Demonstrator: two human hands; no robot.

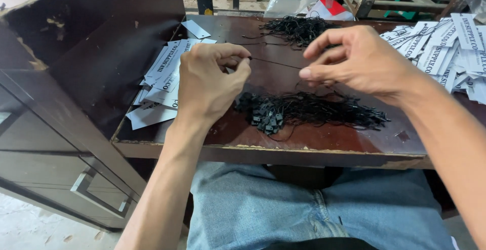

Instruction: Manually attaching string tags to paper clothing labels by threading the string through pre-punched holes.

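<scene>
Left hand — fingers curled, pinching one end of a thin black string. Right hand — thumb and forefinger closed on the other end; the string runs taut between them above the tabletop. Below: a tangled heap of black cords with small square plastic locks. Flat white paper tags lie left on the worn, glossy dark wood table.

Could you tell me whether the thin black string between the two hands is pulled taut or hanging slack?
Taut: the thin black string runs in a straight line from the left hand to the right hand, above the dark wooden table.
</scene>
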